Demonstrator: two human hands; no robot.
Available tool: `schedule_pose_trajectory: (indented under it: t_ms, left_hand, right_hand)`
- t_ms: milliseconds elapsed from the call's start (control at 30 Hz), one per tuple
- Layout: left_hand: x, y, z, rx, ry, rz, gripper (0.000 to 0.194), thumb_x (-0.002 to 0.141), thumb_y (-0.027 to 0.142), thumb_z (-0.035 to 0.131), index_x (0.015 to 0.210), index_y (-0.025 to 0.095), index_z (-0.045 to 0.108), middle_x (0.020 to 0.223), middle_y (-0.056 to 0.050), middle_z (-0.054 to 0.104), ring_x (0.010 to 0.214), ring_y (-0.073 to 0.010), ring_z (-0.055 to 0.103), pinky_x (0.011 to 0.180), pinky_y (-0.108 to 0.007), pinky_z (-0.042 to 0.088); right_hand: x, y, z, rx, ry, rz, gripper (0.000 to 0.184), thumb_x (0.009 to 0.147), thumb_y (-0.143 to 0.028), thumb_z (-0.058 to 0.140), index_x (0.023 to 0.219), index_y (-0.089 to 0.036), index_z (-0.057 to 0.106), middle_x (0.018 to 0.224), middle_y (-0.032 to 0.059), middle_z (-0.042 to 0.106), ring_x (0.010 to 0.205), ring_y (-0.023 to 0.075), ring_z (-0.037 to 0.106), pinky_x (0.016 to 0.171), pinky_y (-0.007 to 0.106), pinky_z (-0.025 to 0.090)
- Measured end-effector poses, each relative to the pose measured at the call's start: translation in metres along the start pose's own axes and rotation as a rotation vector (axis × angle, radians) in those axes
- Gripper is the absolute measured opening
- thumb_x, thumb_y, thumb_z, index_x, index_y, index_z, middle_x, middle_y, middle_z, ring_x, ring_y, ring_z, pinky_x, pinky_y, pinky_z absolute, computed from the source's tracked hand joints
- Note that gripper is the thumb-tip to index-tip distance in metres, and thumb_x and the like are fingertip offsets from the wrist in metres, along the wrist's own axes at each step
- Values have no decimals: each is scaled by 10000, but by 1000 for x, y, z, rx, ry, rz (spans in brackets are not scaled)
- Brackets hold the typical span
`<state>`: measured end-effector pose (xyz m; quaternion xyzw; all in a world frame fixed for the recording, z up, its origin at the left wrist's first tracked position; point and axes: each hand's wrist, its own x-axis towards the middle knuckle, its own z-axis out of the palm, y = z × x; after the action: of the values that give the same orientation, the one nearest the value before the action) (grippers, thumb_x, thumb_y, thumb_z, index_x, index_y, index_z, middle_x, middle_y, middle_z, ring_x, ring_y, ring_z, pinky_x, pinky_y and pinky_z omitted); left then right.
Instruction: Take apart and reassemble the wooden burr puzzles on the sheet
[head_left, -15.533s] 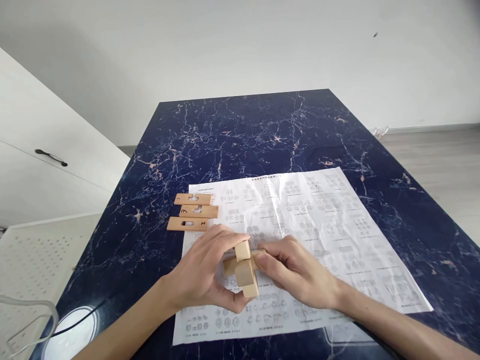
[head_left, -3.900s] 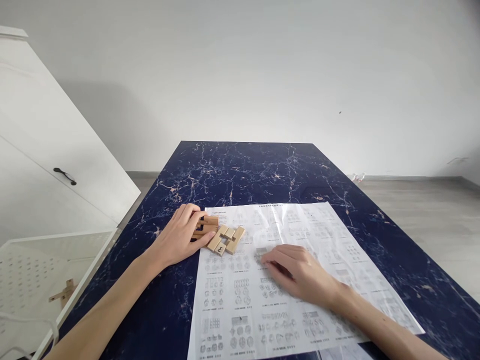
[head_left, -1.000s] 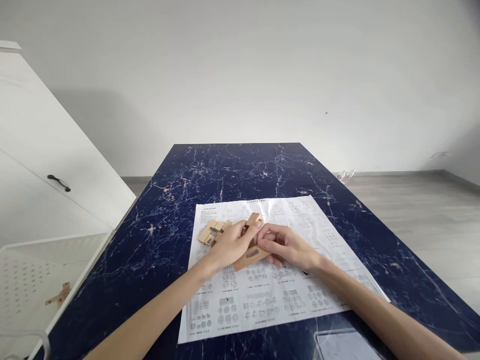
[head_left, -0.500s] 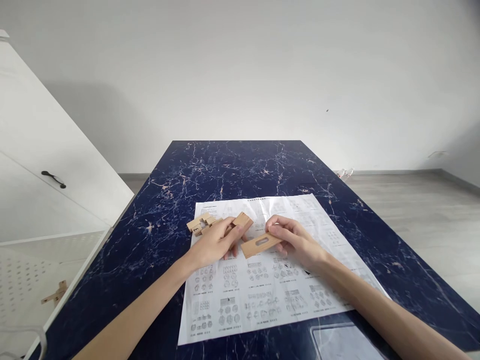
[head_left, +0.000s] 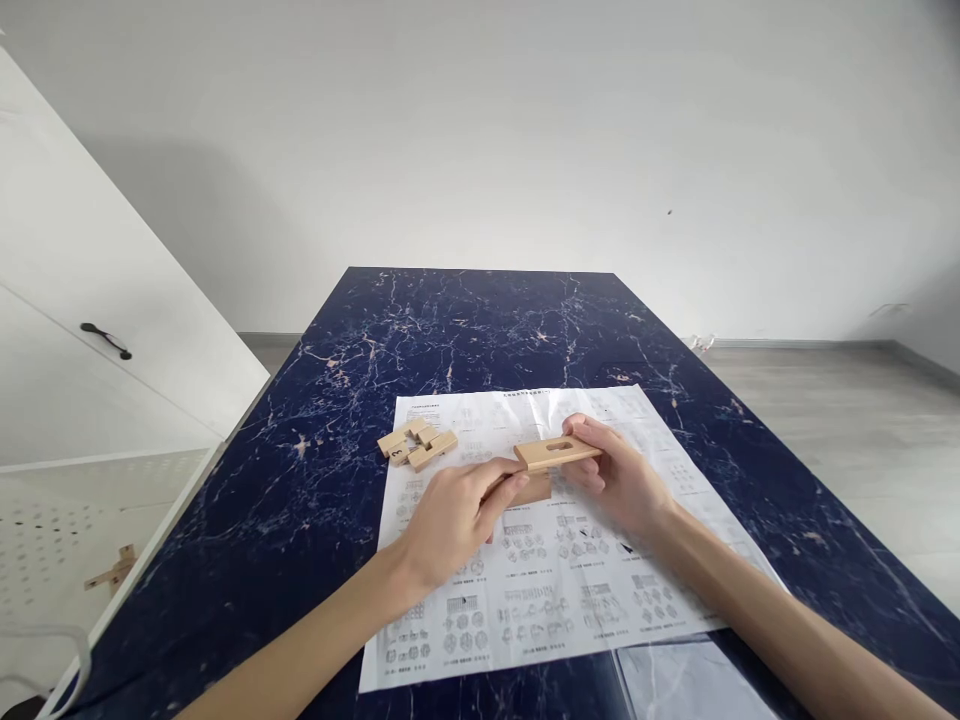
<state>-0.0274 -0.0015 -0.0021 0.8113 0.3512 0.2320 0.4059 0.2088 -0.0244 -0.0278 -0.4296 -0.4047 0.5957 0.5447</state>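
Observation:
My right hand (head_left: 619, 475) grips the right end of a flat wooden puzzle piece with a slot (head_left: 559, 450), held level above the paper. My left hand (head_left: 457, 515) is closed on a second wooden puzzle piece (head_left: 536, 488), partly hidden by the fingers and lying just under the slotted one. The left fingertips come up against the slotted piece's left end; whether they touch it I cannot tell. Beyond my left hand, several notched wooden puzzle pieces (head_left: 431, 452) lie on the printed sheet, one marked with a 3.
A creased sheet of printed diagrams (head_left: 555, 625) lies on the dark blue marbled table (head_left: 480, 330). At the near edge is a pale flat rectangular object (head_left: 686, 680). To the left stand a white cabinet (head_left: 150, 330) and a perforated white surface with a wooden cross-shaped piece (head_left: 114, 572).
My hands have come together, the slotted piece turning level above the other one. My left hand has moved right, away from the notched pieces. The view has shifted slightly.

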Motion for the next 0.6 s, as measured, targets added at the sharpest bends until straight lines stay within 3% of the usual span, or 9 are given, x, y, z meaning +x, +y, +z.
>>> schedule_pose_trajectory:
  t_ms: [133,233,300,400,467,600]
  left_hand:
    - [2,-1,4,-51,108,-15,369,1118,459,499,1074,210,767,829,-38,775,711,-197,710,669,-329,516]
    - [2,2,4,-283,104,-53,347,1103,479,521,1069,212,740,1046,-78,789,877,-224,758,751,-338,576]
    - [1,4,3,-462,65,-98,364,1096,525,513,1110,211,698,1036,-81,775,717,-182,733,637,-311,567]
    - [1,7,1,-569,95,-151,392,1090,578,490,1042,212,624,887,-38,724,448,-83,477,449,-259,397]
    - [2,8,-1,-589,136,-181,427,1091,595,459,969,210,595,806,-16,659,450,-70,353,450,-260,333]
    - [7,6,-7,-768,114,-249,363,1095,440,385,946,194,606,854,-39,591,605,-118,424,602,-299,443]
  right_hand:
    - [-1,0,1,27,-2,5,301,987,-500,679,855,-249,577,550,-86,357,467,122,266,505,297,294]
    - [-1,0,1,48,-2,1,290,992,-483,685,865,-245,580,554,-90,355,466,114,269,500,287,297]
    - [0,0,1,64,4,-5,276,991,-480,691,891,-245,586,564,-92,357,463,108,259,489,280,291]
    - [0,-1,1,83,11,-11,260,1002,-498,680,997,-242,630,580,-92,372,467,106,238,471,273,274]
    - [0,-1,0,91,9,-10,294,1013,-516,673,1096,-234,668,616,-76,427,481,106,243,464,273,271]
    - [-2,-3,3,90,-13,6,358,956,-518,770,1161,-233,703,821,-13,584,530,96,311,452,266,284]
